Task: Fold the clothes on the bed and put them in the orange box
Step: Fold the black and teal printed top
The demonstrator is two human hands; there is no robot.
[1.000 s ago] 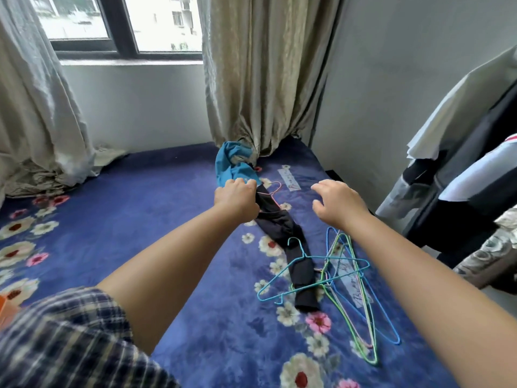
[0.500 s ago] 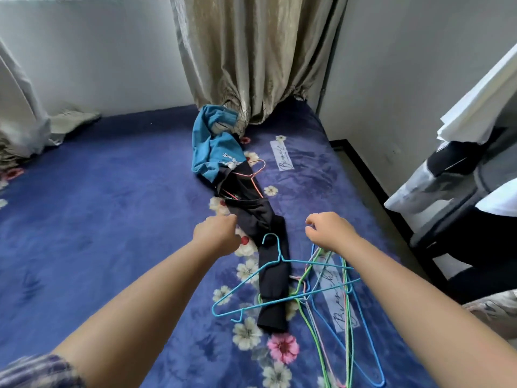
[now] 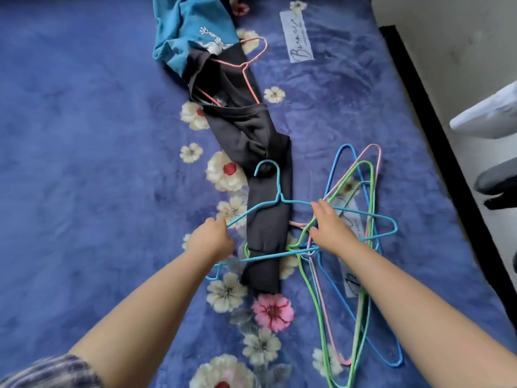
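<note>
A black garment (image 3: 260, 152) lies in a long crumpled strip down the middle of the blue floral bed (image 3: 84, 163), with a pink hanger (image 3: 247, 71) still in its collar. A teal garment (image 3: 181, 35) is bunched at its far end. A teal hanger (image 3: 279, 197) lies across the black garment's near part. My left hand (image 3: 212, 239) has its fingers curled at that hanger's left arm. My right hand (image 3: 330, 228) rests with spread fingers on the hanger's right arm and on the heap of hangers. The orange box is not in view.
Several loose wire hangers (image 3: 363, 247) in green, blue and pink are piled on the bed's right side. The bed's black edge (image 3: 436, 130) runs along the right, with floor and hanging clothes (image 3: 486, 116) beyond it.
My view has tilted down and closer to the bed. Both hands have drawn back from the teal garment's end to the teal hanger on the black garment.
</note>
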